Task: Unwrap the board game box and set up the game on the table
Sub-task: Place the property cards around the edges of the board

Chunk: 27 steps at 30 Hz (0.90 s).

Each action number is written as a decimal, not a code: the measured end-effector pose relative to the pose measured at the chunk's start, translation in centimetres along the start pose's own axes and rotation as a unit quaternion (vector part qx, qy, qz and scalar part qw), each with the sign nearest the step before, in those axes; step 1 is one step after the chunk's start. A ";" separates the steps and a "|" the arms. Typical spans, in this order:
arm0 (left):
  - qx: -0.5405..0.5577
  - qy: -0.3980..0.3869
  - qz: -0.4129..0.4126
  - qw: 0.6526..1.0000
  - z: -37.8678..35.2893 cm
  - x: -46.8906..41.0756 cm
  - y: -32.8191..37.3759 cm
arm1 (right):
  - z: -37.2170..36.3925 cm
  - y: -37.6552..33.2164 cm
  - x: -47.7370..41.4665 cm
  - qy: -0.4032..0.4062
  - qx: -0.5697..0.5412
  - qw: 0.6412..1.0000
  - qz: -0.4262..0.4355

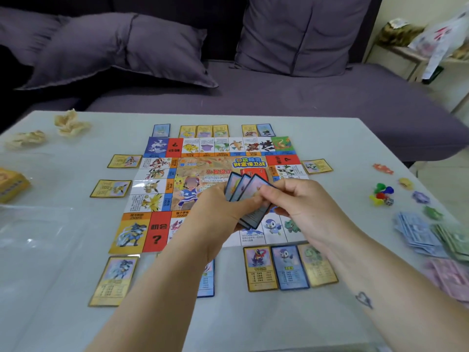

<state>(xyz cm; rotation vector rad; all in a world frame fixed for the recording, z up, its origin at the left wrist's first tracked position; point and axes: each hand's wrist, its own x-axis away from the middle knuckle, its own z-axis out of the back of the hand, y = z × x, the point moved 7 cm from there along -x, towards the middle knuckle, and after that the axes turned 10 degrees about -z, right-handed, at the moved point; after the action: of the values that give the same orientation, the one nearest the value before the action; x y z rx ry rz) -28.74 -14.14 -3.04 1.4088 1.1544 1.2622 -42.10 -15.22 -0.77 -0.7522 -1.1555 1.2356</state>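
The scene is lit softly, brightest at upper right; the sofa [279,97] is left dim. Faint glare is seen on the clear wrap [33,237]. The counter [253,323] is bowed by wide-angle distortion, and the banknotes [418,235] are blurred.

- On your flat colourful paper game board [152,191], the red square [156,232] near its front left corner shows a black "?".
- The orange labels [137,216] on either side read "2500" and "2000".
- You can't read the smaller print.

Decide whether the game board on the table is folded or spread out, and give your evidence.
Spread out. The game board lies flat on the table, with squares showing along all four sides.
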 end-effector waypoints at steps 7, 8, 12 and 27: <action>0.106 0.007 0.036 0.994 0.2 -0.1 0.2 | -0.2 1.2 -0.6 -0.066 -0.118 0.987 -0.083; 0.109 0.012 0.036 0.993 0.3 -0.2 0.3 | -0.2 1.4 -0.7 -0.079 -0.155 0.979 -0.104; 0.098 0.027 0.029 0.994 1.3 -0.8 0.4 | -0.1 1.3 -1.1 -0.100 -0.214 0.964 -0.120; 0.050 0.027 0.026 0.998 3.5 0.5 0.3 | -1.7 -1.0 -0.8 -0.030 -0.010 0.999 0.021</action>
<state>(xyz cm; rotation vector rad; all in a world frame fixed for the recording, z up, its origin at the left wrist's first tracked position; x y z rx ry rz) -25.22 -13.78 -2.95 1.4938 1.2392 1.3024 -40.14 -16.02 -0.54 -0.7619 -1.2076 1.2914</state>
